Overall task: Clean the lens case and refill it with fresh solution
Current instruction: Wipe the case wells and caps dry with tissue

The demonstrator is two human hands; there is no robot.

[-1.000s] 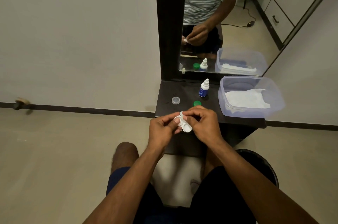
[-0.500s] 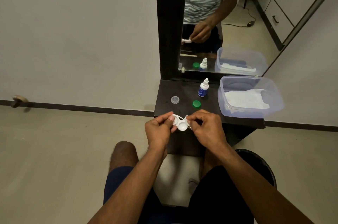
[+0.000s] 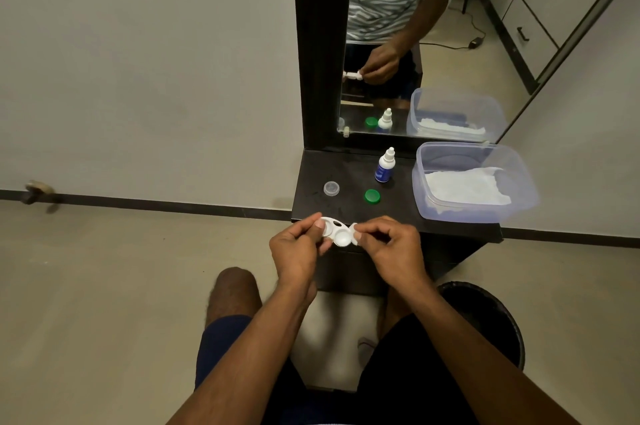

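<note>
Both hands, left hand (image 3: 298, 248) and right hand (image 3: 393, 248), pinch opposite ends of the small white plastic twin-well lens case (image 3: 338, 234), level above the near edge of the dark desk (image 3: 349, 178), wells up, likely for inspection.

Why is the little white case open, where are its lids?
Open: the case, held by both hands, shows a bare well. A green cap and a clear cap lie on the shelf.
</note>
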